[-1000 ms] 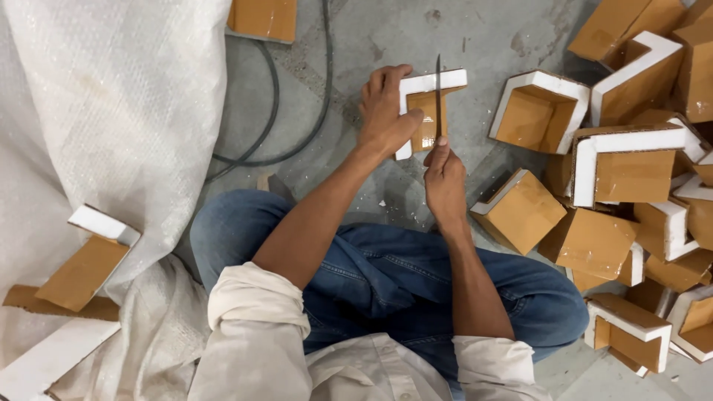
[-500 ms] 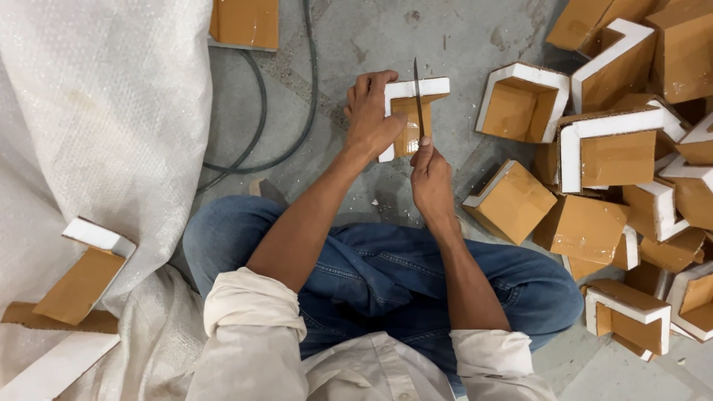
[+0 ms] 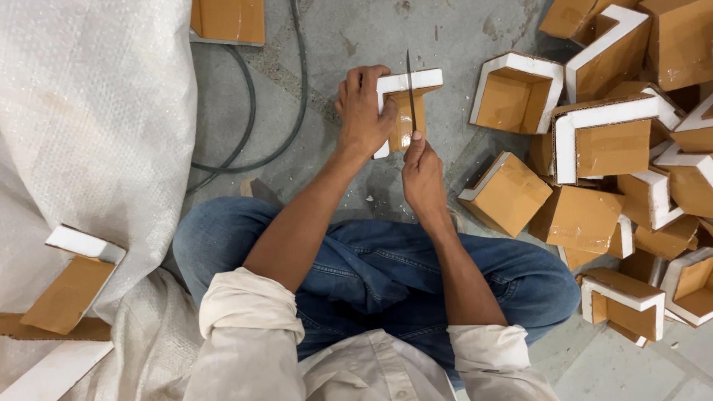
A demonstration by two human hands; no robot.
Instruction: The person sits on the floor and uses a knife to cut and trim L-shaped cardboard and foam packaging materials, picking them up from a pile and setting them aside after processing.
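I count one knife (image 3: 409,87), one dark cable (image 3: 252,126), one white sack (image 3: 89,134), and roughly a dozen foam-and-cardboard corner pieces (image 3: 601,137) heaped along the floor's (image 3: 334,37) right edge.

The foam-and-cardboard corner piece (image 3: 407,104) is white along its edges and tan-brown on its faces, like the heaped corner pieces (image 3: 609,141). The thin knife blade (image 3: 409,85) is dark grey. Woven plastic sacking (image 3: 89,134) is off-white; the concrete floor (image 3: 445,37) mottled grey; the jeans (image 3: 371,275) blue.
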